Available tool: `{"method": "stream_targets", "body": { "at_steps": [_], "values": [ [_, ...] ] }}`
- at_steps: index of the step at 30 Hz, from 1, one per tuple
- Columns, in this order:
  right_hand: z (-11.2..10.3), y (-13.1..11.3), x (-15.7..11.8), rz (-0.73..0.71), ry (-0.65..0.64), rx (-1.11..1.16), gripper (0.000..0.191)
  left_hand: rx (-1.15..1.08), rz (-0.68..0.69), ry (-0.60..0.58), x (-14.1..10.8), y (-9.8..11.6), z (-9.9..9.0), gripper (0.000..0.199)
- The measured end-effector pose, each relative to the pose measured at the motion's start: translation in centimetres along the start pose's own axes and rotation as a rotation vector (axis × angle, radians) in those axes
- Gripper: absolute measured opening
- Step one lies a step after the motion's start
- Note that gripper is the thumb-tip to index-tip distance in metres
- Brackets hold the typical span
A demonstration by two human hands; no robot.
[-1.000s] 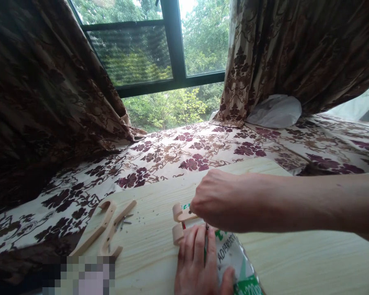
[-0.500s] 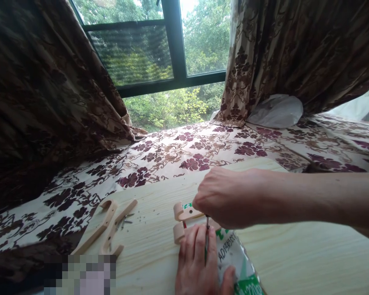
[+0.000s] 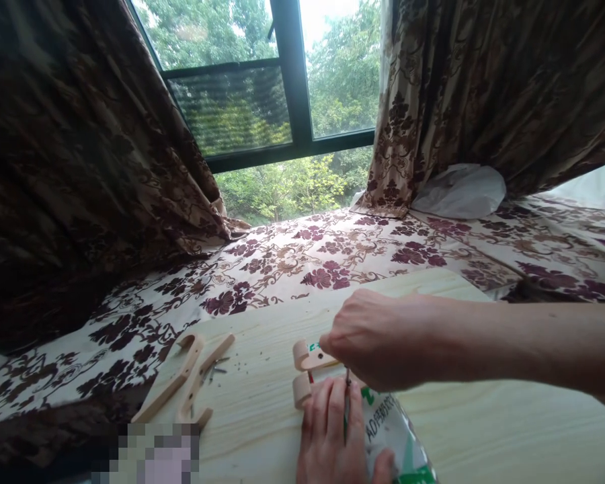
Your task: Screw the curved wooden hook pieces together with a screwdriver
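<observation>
My right hand point(image 3: 368, 339) is closed in a fist around a tool, its handle hidden inside. A thin metal shaft like a screwdriver's point(image 3: 347, 376) points down from it, the tip close to my left fingers. My left hand point(image 3: 331, 430) lies flat with fingers stretched out, pressing on the nearer curved wooden hook point(image 3: 301, 391). Beside it, a second wooden hook point(image 3: 316, 357) with a dark hole rests partly under my right hand. Both hooks lie on a white and green printed packet point(image 3: 383, 417).
Two more wooden hook pieces point(image 3: 202, 366) lie left on the pale wooden board point(image 3: 262, 417), with several screws point(image 3: 216, 368) and small crumbs. Behind are a floral cloth point(image 3: 327, 252), a white plastic bag point(image 3: 461, 191), curtains point(image 3: 398, 148) and a window point(image 3: 292, 81).
The whole view has shifted slightly, so everything sits a little lower and further right. Both hands keep nearly the same pose over the hooks.
</observation>
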State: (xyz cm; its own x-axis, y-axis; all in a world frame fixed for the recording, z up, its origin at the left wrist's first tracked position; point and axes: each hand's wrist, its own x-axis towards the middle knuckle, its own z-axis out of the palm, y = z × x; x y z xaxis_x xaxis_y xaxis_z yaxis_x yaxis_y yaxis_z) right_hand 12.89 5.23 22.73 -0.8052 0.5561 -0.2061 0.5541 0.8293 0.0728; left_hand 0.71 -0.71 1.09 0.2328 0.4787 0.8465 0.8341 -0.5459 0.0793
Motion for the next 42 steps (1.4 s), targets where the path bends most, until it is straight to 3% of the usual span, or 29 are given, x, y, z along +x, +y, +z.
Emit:
{"method": "stream_targets", "body": {
  "at_steps": [5,10,16,22,26,29,36,42],
  "values": [
    [-0.1,0.2,-0.4,-0.018,0.007,-0.017,0.007,0.002,-0.004,0.061,-0.2,-0.1,0.3,0.051],
    [-0.2,0.5,-0.5,-0.063,0.072,0.009,0.009,-0.009,-0.001,0.004,-0.2,-0.1,-0.1,0.051],
    [0.1,0.3,0.1,-0.067,0.039,0.041,0.010,-0.022,-0.043,0.035,-0.3,0.2,0.2,0.049],
    [0.5,0.3,0.3,-0.057,0.099,0.030,0.014,-0.028,-0.040,0.012,-0.2,0.2,0.0,0.048],
    [-0.2,0.5,0.1,-0.089,0.138,0.003,0.009,-0.018,-0.030,-0.009,-0.2,0.2,-0.2,0.050],
    [-0.7,0.4,0.3,-0.116,0.091,0.014,0.009,0.019,-0.047,-0.007,-0.3,0.2,-0.2,0.050],
    [0.4,0.7,0.8,-0.074,0.098,0.058,0.012,0.064,0.049,-0.025,-0.2,-0.4,-0.2,0.049],
    [0.2,0.7,0.1,-0.105,0.136,0.043,0.010,0.048,-0.026,0.005,0.1,0.1,-0.4,0.050]
  ]
}}
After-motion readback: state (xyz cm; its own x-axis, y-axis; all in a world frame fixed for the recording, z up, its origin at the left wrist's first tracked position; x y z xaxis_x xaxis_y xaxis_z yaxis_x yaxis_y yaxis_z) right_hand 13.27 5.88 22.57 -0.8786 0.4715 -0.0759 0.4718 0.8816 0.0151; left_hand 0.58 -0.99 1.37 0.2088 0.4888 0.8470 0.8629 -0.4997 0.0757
